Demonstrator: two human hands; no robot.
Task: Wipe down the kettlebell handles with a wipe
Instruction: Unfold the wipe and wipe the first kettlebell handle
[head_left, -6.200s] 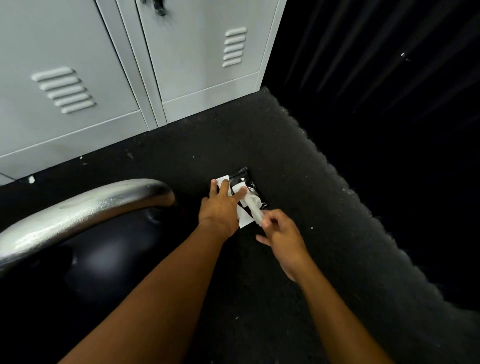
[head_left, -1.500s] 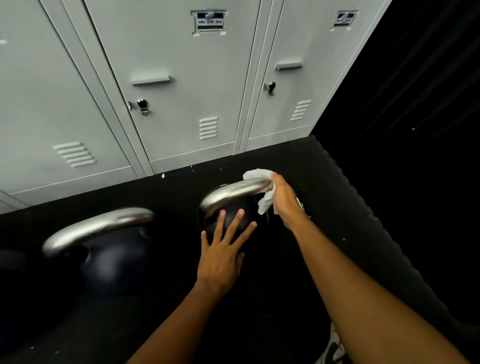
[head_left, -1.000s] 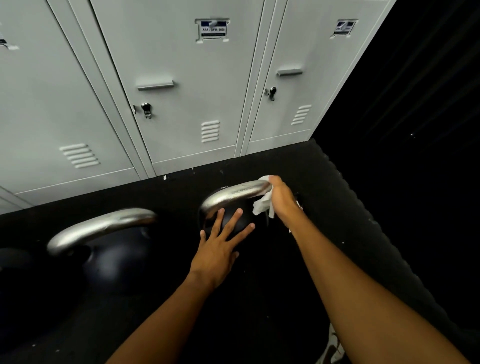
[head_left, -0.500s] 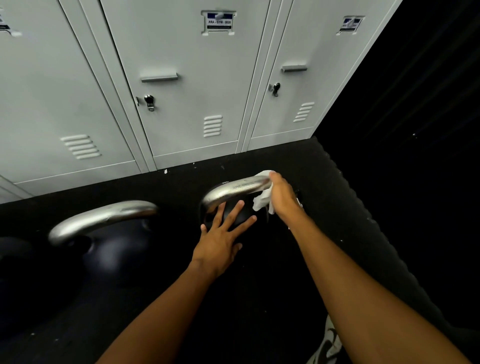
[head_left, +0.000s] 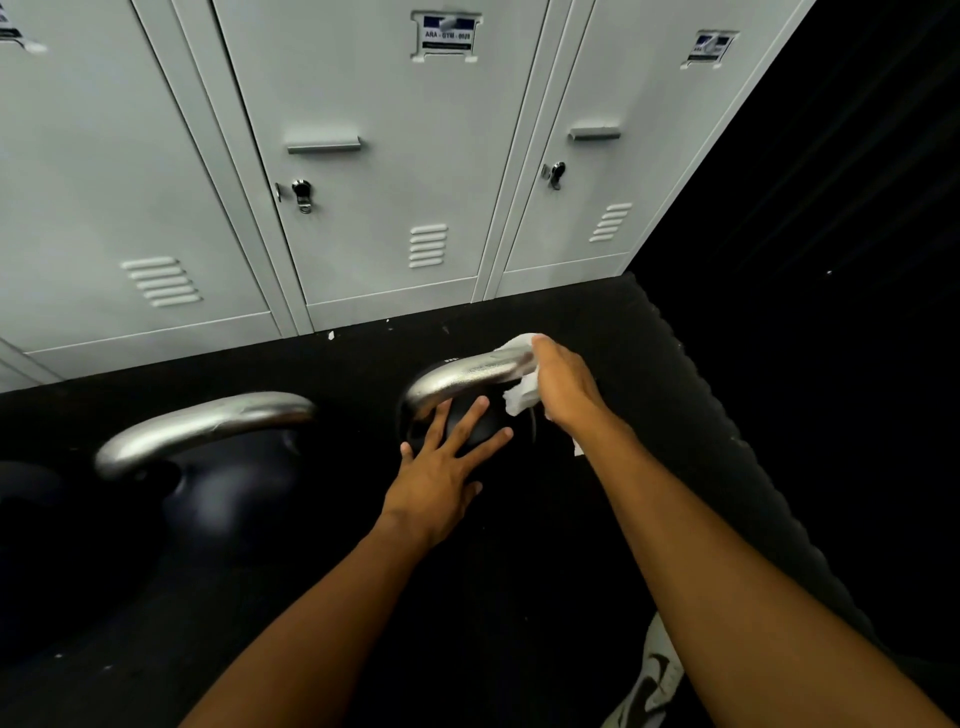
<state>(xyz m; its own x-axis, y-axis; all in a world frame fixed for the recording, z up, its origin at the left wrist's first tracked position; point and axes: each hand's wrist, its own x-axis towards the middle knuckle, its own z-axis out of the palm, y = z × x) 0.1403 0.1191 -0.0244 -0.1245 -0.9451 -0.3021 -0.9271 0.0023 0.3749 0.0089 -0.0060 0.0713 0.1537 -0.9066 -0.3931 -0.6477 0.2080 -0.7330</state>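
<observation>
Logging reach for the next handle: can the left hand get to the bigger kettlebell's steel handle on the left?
Probably yes. The left hand lies open on the smaller kettlebell, holding nothing. The bigger kettlebell's handle stands exposed to its left, and nothing shows between them.

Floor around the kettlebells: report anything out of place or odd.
Only minor litter: a small white scrap lies on the black floor by the base of the lockers, and another white bit shows beside the right forearm; I cannot tell what it is. Nothing else stands out.
</observation>
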